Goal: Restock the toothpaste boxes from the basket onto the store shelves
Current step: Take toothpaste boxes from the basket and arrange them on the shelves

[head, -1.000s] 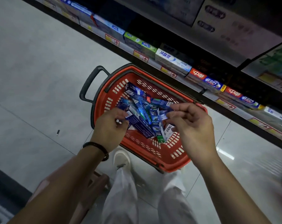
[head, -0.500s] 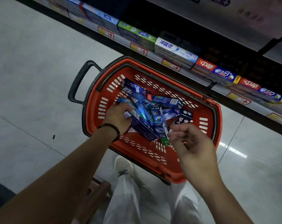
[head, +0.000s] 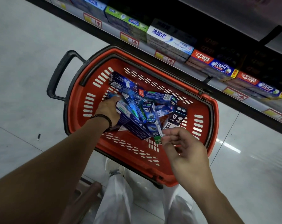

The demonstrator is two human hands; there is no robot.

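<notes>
The toothpaste boxes [head: 146, 113] are heaped in the red basket [head: 153, 168], which is set on the floor [head: 31, 62] at 7 o'clock of the shelf [head: 193, 69]. The left hand [head: 108, 110] is laid on the pile's 9 o'clock side; whether anything is gripped cannot be told. At 5 o'clock the right hand [head: 184, 149] is held loosely curled and empty.

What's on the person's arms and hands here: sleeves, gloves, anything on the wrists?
No sleeves or gloves show on either arm. The wrist of the left hand carries a dark beaded bracelet. The right hand and its wrist carry nothing visible: no watch, band or ring.
</notes>
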